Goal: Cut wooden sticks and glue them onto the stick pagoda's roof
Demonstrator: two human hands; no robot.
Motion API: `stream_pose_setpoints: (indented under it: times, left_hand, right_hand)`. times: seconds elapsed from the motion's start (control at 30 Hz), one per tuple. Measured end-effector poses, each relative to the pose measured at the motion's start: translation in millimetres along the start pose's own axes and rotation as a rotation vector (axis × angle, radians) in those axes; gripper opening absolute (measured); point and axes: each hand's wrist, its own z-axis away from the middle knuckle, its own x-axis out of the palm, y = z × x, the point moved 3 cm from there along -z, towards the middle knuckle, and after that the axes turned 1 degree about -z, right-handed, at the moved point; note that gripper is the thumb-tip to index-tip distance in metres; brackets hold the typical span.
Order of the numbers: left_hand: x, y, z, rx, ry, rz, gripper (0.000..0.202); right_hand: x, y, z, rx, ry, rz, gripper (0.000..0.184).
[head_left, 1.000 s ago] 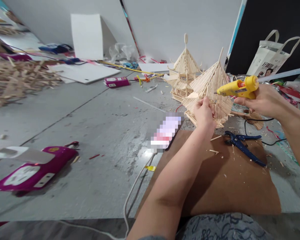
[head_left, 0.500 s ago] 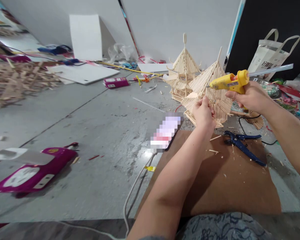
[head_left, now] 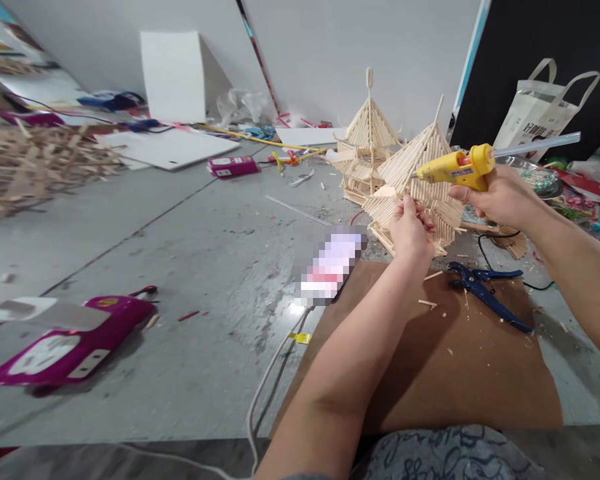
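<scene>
- Your near stick model [head_left: 405, 163] looks mostly built; what seems to be missing is a finial [head_left: 369, 78] like that on the far model [head_left: 373, 130];
- it stands right of centre, pale and ribbed, its roof topped by a bare spire;
- your right hand [head_left: 500, 193] grips the yellow glue gun [head_left: 453, 168], nozzle by the roof; your left hand [head_left: 411, 230] is pinched narrow at the lower tier, on what I cannot tell.

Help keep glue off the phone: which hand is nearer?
Left. The left hand is right of the phone, at the front stick model; the right hand is farther right, gripping the glue gun.
</scene>
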Motion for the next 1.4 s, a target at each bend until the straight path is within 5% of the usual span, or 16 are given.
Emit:
stream_pose_setpoints:
  times: [1.4]
  left_hand:
    - [1.4, -2, -2, 0.012, -0.057, -0.050, 0.029]
  right_hand:
    - [5, 12, -1, 0.015, 0.049, -0.052, 0.038]
